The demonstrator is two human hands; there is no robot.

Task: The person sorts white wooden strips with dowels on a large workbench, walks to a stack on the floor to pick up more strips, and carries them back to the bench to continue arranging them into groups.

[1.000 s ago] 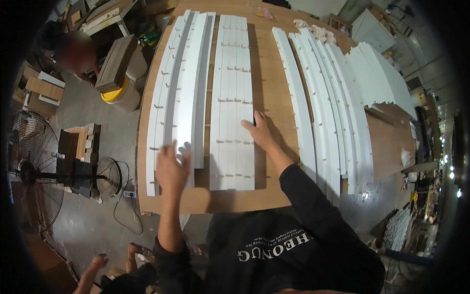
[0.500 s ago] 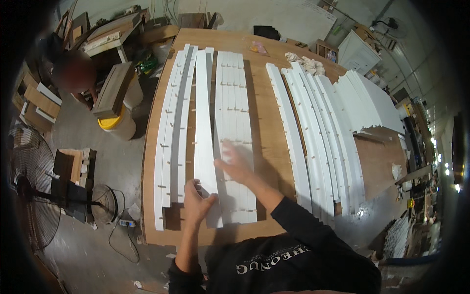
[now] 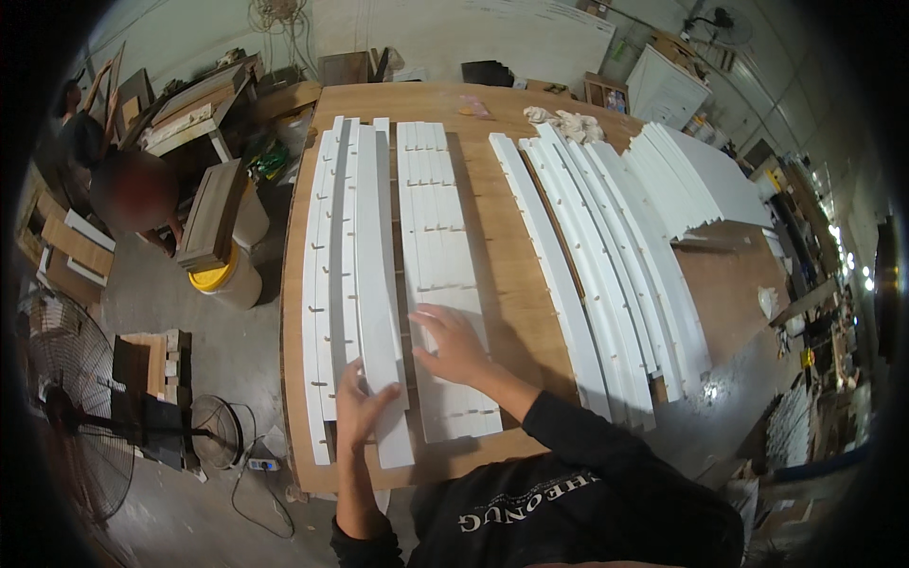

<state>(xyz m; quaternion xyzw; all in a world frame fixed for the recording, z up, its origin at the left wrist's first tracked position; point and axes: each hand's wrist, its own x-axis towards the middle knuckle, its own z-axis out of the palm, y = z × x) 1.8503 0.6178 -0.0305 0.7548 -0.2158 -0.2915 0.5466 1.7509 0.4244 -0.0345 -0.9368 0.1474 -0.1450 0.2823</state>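
A long white board (image 3: 377,246) lies lengthwise along the table. My left hand (image 3: 360,407) is closed around its near end, thumb on the top face and fingers at the left edge. My right hand (image 3: 459,348) is open, fingers spread, just right of that board and above a block of white boards (image 3: 440,256) laid side by side. Small tan wooden dowels stick out of these boards in rows. Left of the held board lie further white strips (image 3: 322,275) with the same dowels along them.
Several more doweled white strips (image 3: 606,275) lie at the right of the wooden worktable (image 3: 516,312), beside a stack of white panels (image 3: 701,185). A crumpled cloth (image 3: 568,123) rests at the far edge. Fans (image 3: 80,407) and a yellow-lidded bucket (image 3: 227,279) stand left; another person bends there.
The held board's far end has swung right, so it lies straighter beside the left strips. My right hand has moved nearer the board. The head view has shifted slightly.
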